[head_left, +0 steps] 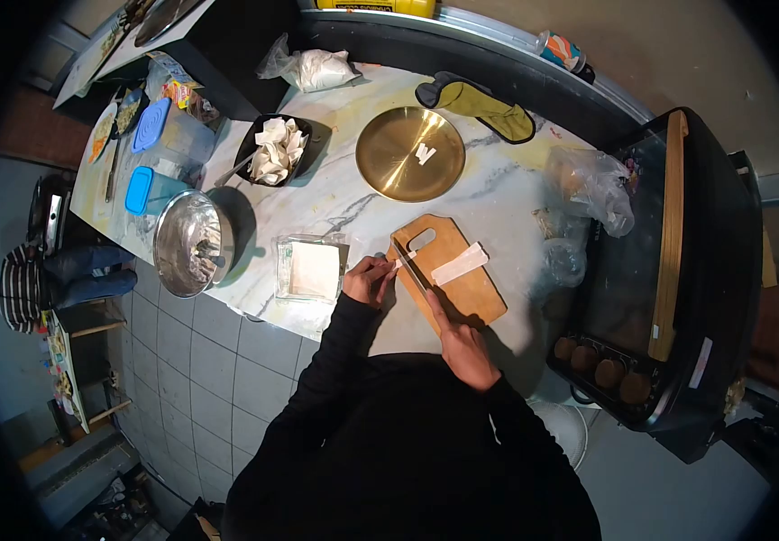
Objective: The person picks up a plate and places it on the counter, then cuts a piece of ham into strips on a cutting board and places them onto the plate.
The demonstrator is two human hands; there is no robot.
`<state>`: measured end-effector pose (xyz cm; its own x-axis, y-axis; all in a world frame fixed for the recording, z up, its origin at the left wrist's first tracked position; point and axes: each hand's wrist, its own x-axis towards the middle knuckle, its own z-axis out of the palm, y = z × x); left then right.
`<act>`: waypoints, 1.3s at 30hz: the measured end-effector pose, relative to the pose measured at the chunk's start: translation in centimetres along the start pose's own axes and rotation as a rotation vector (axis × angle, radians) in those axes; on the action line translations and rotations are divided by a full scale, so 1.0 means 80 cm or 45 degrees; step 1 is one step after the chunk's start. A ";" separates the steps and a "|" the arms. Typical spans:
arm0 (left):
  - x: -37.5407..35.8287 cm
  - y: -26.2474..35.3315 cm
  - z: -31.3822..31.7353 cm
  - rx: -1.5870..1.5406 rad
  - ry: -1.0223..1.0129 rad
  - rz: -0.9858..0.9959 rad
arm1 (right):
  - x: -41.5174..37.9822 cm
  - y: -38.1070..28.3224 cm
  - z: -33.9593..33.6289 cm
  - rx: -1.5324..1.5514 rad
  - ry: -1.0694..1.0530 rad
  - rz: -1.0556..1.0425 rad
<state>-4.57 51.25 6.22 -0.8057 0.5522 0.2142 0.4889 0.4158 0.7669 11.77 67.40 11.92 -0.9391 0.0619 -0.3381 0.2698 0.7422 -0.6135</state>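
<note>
My right hand (468,352) is closed around the handle of a knife (414,270), whose blade lies slantwise over the wooden cutting board (484,302). The fingers of my left hand (369,279) are pinched at the board's left edge, on a small white strip (398,265) beside the blade. To the right of the knife, a stack of flat white strips (460,264) rests on the board. A square glass container (281,296) with white sheets (315,271) stands left of my left hand. Beyond the board is a round gold tray (380,162) holding a few small white pieces (424,154).
A black bowl (243,153) holds crumpled white pieces. The steel mixing bowl (166,261) sits at the table's left edge. At right stand a black oven (615,298) and plastic bags (592,185). Another person (22,288) is at far left. An oven mitt (480,104) lies behind the tray.
</note>
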 end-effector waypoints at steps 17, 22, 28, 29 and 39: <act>-0.001 0.002 -0.002 0.009 -0.014 -0.068 | 0.002 0.011 0.002 -0.050 0.066 -0.090; -0.001 -0.005 0.002 -0.020 0.006 -0.033 | -0.014 0.009 -0.004 -0.075 -0.004 -0.059; 0.001 -0.007 0.000 -0.008 -0.032 -0.033 | 0.019 -0.009 -0.004 -0.183 0.042 -0.044; 0.000 -0.005 0.000 -0.019 -0.024 -0.045 | 0.028 -0.009 -0.001 -0.198 0.042 -0.031; -0.001 -0.004 0.001 -0.002 0.017 -0.014 | 0.035 -0.005 0.009 -0.199 0.118 -0.069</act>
<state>-4.61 51.11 5.93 -0.8154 0.5380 0.2136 0.4794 0.4209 0.7701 9.17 66.82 10.73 -0.9688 0.0750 -0.2363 0.1890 0.8404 -0.5079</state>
